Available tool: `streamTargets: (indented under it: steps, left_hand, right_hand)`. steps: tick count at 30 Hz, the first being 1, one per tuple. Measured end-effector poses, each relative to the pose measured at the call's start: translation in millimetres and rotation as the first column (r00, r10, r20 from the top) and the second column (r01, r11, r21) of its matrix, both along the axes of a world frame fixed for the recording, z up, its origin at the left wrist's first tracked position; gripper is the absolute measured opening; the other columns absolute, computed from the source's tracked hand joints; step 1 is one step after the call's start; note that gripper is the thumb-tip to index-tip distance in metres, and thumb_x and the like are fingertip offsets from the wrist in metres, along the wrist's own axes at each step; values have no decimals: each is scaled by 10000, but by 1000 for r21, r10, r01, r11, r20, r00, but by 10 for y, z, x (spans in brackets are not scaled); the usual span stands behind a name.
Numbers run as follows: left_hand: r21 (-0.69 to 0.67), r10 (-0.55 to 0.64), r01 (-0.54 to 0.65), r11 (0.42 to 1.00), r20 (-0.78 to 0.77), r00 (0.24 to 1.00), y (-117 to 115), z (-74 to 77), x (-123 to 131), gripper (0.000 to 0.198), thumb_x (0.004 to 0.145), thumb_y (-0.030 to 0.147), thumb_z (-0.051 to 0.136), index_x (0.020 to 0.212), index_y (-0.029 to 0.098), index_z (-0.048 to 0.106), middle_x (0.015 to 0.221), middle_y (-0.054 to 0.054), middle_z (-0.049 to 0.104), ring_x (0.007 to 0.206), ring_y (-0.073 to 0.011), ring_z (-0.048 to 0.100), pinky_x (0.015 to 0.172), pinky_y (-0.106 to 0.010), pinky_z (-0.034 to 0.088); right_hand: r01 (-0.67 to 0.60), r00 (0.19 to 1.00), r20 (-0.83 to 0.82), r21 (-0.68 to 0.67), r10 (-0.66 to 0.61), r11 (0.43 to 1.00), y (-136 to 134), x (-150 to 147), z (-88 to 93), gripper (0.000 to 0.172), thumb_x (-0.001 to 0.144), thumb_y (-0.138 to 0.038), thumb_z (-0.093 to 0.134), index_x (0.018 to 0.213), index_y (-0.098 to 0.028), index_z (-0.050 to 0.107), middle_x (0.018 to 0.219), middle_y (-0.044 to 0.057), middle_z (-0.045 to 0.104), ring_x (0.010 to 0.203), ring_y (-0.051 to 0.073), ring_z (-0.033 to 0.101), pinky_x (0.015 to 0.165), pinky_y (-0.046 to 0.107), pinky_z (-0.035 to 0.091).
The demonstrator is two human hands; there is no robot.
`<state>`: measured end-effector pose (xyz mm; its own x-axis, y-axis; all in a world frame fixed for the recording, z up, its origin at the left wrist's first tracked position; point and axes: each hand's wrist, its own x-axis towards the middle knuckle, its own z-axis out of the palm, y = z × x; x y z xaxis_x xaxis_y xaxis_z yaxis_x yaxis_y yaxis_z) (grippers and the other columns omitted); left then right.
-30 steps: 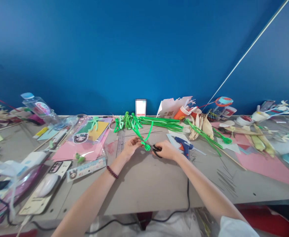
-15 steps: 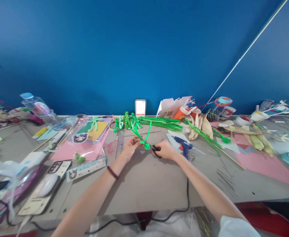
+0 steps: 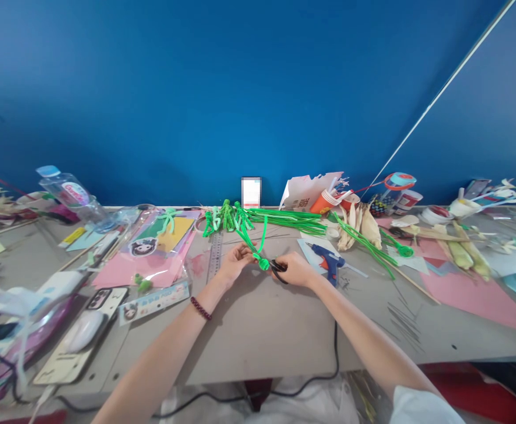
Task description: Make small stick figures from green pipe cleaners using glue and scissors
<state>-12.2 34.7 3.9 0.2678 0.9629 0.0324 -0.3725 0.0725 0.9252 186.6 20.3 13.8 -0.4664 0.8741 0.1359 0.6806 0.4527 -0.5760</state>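
Observation:
My left hand (image 3: 235, 262) pinches a bright green pipe cleaner (image 3: 258, 246) that loops up from a small curl between my hands. My right hand (image 3: 296, 270) is closed round black scissors (image 3: 278, 269), whose blades point left at the green curl. Both hands hover just above the grey board (image 3: 258, 330) in the middle of the table. A dark bead bracelet (image 3: 200, 308) sits on my left wrist.
Behind my hands lie a bundle of green pipe cleaners (image 3: 284, 219) and a metal ruler (image 3: 215, 254). A blue glue gun (image 3: 328, 258) rests to the right, pink paper (image 3: 473, 294) further right. Craft packets (image 3: 152, 253), a water bottle (image 3: 70, 194) and a phone (image 3: 103, 299) crowd the left.
The hands stay almost in place; the green loop has shifted slightly and the scissors have edged a little to the left, toward the curl.

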Motion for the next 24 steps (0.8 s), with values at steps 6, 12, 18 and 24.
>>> streamTargets:
  steps: [6,12,18,24]
  left_hand:
    - [-18,-11,10,1000,-28,1000,4,-33,3,386,587,284,800,920,154,653,625,22,617,575,-104,583,620,-255,486]
    - [-44,12,-11,999,17,1000,12,-63,9,343,564,254,809,849,156,646,629,29,618,576,-105,589,631,-254,486]
    - [-50,37,-34,998,58,998,24,-31,4,298,557,232,806,779,161,619,642,40,613,573,-85,570,624,-231,485]
    - [-11,62,-62,998,15,998,18,-1,-6,313,562,258,796,775,162,588,665,34,609,602,-105,589,639,-259,497]
  right_hand:
    - [7,1000,28,31,-8,999,4,7,-9,293,724,-349,582,507,-156,541,461,-15,514,458,73,345,473,214,235]
    - [16,1000,-17,-59,-17,998,37,3,-59,200,680,-236,562,516,-126,599,456,-16,512,472,73,379,468,197,239]
    - [83,990,-105,-87,-92,993,40,-66,-154,261,687,-276,564,475,-126,554,441,-30,443,471,70,348,454,194,230]
    - [266,958,-106,-30,-268,963,97,-17,-209,340,724,-385,561,481,-151,512,433,-38,397,446,74,316,431,203,226]
